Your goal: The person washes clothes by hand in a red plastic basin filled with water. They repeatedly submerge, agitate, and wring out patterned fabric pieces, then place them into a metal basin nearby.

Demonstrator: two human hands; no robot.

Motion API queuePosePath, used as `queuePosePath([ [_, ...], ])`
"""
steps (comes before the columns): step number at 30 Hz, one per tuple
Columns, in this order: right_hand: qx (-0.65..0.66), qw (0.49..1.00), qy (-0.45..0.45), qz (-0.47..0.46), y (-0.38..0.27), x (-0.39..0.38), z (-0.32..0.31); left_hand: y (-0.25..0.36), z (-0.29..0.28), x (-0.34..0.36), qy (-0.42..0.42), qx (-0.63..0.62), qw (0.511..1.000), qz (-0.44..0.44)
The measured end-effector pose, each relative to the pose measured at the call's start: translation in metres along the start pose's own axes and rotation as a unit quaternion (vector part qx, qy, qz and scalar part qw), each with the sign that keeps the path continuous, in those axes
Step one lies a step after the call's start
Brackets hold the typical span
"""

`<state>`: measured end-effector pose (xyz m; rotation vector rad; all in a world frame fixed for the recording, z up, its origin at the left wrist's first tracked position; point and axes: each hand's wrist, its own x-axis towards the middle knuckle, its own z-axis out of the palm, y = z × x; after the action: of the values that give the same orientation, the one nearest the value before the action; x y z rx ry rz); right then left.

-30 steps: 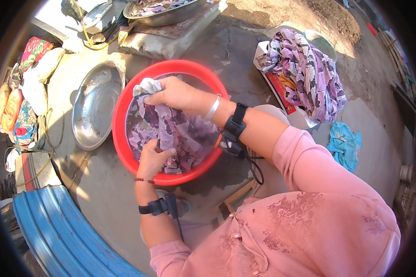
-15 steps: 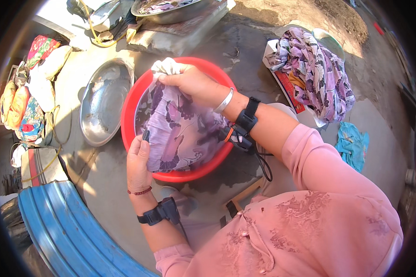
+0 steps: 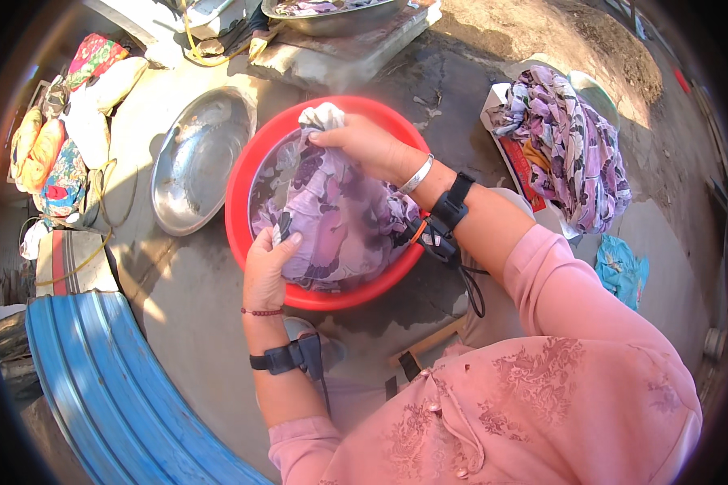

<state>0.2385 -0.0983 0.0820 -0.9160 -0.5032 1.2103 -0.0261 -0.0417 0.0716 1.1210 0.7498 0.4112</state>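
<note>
A red plastic basin (image 3: pixel 247 174) stands on the concrete ground in front of me. A wet purple flowered cloth (image 3: pixel 340 218) is stretched up out of it. My right hand (image 3: pixel 368 145) grips the cloth's far end, where a white bunched part sticks up near the basin's far rim. My left hand (image 3: pixel 265 271) pinches the cloth's near edge at the basin's near-left rim. Both wrists wear black straps; the right also has a silver bangle.
A shallow steel bowl (image 3: pixel 194 162) lies left of the basin. A heap of purple flowered cloth (image 3: pixel 566 145) rests at the right, a blue-green rag (image 3: pixel 623 267) below it. Blue corrugated sheet (image 3: pixel 113 388) lies at lower left, coloured bundles (image 3: pixel 65 137) at far left.
The cloth has been lifted from a crumpled wad in the basin and pulled taut. My right hand moved toward the far rim; my left hand came back to the near rim.
</note>
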Motion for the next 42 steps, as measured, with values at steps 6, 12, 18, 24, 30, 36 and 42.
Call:
queuePosePath([
  [6,-0.196,0.974,-0.108,-0.044,0.009,-0.014,0.006,0.0,-0.006,0.003,0.037,-0.158,0.986,0.046],
  [12,-0.561,0.811,-0.154,0.067,0.03,-0.007,0.005,-0.01,-0.03,0.017,0.143,0.094,0.979,0.114],
  [18,-0.408,0.905,0.041,-0.112,0.067,0.008,0.013,-0.041,-0.017,0.064,0.228,0.275,0.931,0.08],
  [24,-0.502,0.849,0.075,-0.148,0.101,-0.023,0.054,-0.048,0.032,0.067,0.05,-0.16,0.986,0.014],
  [30,-0.444,0.843,0.281,-0.111,0.11,0.021,0.01,-0.034,0.067,0.05,0.022,-0.149,0.988,-0.037],
  [36,-0.395,0.892,0.129,-0.18,0.119,-0.017,0.076,-0.031,0.011,0.068,0.114,-0.198,0.974,-0.013],
  [42,-0.434,0.88,0.16,-0.104,0.123,0.02,0.04,-0.045,0.019,0.058,0.052,-0.166,0.984,-0.019],
])
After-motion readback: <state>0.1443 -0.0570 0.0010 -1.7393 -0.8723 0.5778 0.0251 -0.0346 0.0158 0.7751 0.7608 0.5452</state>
